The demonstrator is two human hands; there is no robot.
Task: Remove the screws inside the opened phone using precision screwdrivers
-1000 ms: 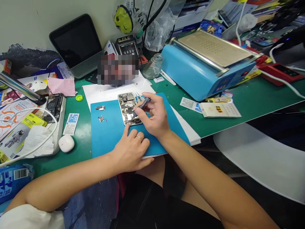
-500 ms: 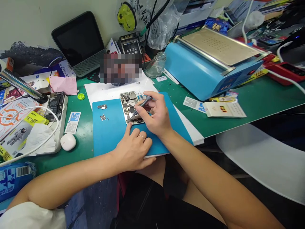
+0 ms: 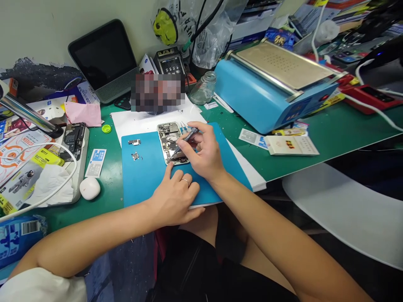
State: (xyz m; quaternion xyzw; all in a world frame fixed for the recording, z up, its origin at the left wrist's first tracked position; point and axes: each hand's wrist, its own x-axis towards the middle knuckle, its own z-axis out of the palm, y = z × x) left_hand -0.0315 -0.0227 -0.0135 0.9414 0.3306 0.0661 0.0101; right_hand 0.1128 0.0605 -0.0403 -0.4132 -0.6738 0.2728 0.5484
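Note:
An opened phone (image 3: 165, 140), its inner parts bare, lies on a blue mat (image 3: 138, 184). My right hand (image 3: 208, 155) grips a dark screwdriver (image 3: 190, 135), tilted so that its tip meets the phone's lower end. My left hand (image 3: 174, 197) rests at the mat's front edge, index finger stretched to the phone's bottom edge. Its thumb sticks out to the side and the other fingers are bent, holding nothing. Behind my right fingers the tips of tweezers (image 3: 184, 126) show in part. Left of the phone lie a small metal part (image 3: 134, 142) and a small bracket-like piece (image 3: 135, 155).
A blue machine with a metal plate (image 3: 252, 96) stands at the back right, beside a glass jar (image 3: 204, 89). To the left are a white earbud case (image 3: 90, 188), another opened phone (image 3: 73, 140) and a white cable (image 3: 67, 178). A tablet-like screen (image 3: 102, 54) leans behind.
The camera view has shifted slightly. Both hands, the screwdriver and the phone keep nearly the same positions relative to each other.

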